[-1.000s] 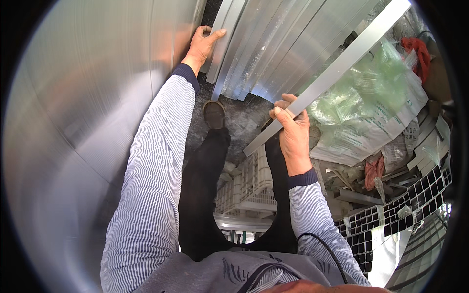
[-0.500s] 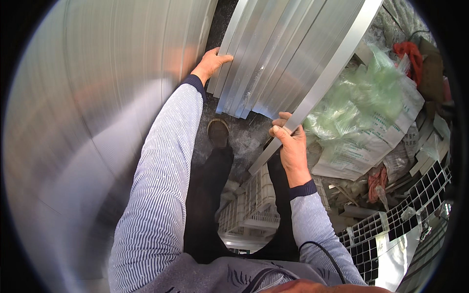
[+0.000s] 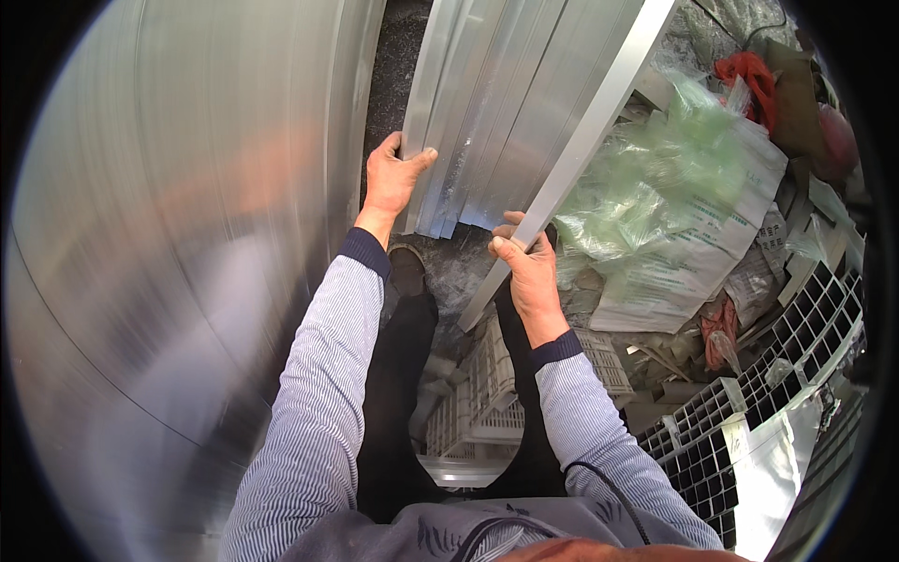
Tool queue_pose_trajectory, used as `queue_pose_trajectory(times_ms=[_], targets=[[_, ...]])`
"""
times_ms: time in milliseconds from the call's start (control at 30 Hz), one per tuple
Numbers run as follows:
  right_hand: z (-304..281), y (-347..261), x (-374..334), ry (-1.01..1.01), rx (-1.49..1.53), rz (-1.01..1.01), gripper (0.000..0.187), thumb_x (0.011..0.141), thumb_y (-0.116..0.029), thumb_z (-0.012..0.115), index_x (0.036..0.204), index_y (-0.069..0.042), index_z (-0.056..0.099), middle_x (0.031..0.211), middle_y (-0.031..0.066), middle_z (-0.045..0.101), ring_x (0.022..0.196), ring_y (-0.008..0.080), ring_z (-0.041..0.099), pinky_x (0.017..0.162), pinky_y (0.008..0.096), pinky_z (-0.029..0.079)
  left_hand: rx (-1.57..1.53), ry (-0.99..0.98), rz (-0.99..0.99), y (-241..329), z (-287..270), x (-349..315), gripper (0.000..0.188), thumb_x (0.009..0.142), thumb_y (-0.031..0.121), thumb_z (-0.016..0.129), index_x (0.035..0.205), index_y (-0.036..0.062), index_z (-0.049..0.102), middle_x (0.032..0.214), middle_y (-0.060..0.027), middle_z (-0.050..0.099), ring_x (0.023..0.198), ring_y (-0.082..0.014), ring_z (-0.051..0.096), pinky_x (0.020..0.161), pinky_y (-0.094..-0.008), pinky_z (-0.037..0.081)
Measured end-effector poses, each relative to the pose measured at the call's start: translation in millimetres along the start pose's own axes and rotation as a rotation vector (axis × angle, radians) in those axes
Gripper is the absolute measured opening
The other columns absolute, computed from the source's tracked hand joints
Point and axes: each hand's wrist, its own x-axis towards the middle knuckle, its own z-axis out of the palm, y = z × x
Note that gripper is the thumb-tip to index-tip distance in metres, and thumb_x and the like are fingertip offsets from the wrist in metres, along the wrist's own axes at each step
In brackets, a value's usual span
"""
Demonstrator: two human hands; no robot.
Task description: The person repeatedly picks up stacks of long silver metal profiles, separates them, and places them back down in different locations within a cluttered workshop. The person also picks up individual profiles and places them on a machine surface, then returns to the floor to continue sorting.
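My left hand (image 3: 391,183) grips the left edge of a long silver aluminium profile (image 3: 419,112), thumb on top and fingers round the outer side. This profile lies at the left of a stack of similar aluminium profiles (image 3: 510,103), whose uneven near ends are above the floor. Closed round a long, narrow aluminium bar (image 3: 599,117), my right hand (image 3: 532,281) has its thumb on the near face; the fingers behind are partly hidden. The bar slants from upper right down to a lower end between my legs, apart from the stack's near ends.
A large curved-looking metal surface (image 3: 187,234) fills the left side. White plastic crates (image 3: 478,393) are by my legs. On the right are green plastic film (image 3: 646,178), a white printed sack (image 3: 684,281), red bags (image 3: 749,80) and a black wire grid (image 3: 693,468).
My left hand has come nearer to me, and the leftmost profile's near end now reaches about level with the others. My right hand still holds the bar. The view has shifted slightly.
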Motion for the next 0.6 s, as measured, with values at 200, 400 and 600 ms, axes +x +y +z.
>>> queue_pose_trajectory(times_ms=[200,400,600], targets=[[-12,-8,10,0.086,-0.043,-0.048,0.047,0.096,-0.008,0.081,0.140,-0.004,0.064,0.112,0.0063,0.073,0.097,0.0156,0.069,0.090,0.0349,0.057,-0.190,-0.151,-0.082,1,60,-47,0.028,0.089,0.008,0.089,0.109,-0.0027,0.073,0.102,-0.0052,0.077,0.093,-0.0099,0.067,0.086,-0.0291,0.057],[-24,-12,22,0.144,-0.055,-0.062,0.050,0.098,-0.007,0.078,0.144,-0.003,0.059,0.112,0.0081,0.072,0.095,0.0158,0.068,0.089,0.0333,0.056,-0.024,-0.158,0.012,-3,102,-51,0.034,0.090,0.018,0.089,0.111,-0.0014,0.071,0.098,-0.0086,0.075,0.091,-0.0157,0.069,0.083,-0.0345,0.056],[-32,-1,51,0.209,-0.138,-0.092,0.056,0.099,-0.006,0.077,0.150,-0.003,0.053,0.116,0.0089,0.070,0.092,0.0143,0.067,0.083,0.0314,0.058,0.543,-0.091,0.228,4,99,-56,0.043,0.094,0.033,0.085,0.119,0.0038,0.065,0.101,-0.0144,0.066,0.091,-0.0356,0.067,0.080,-0.0474,0.056]])
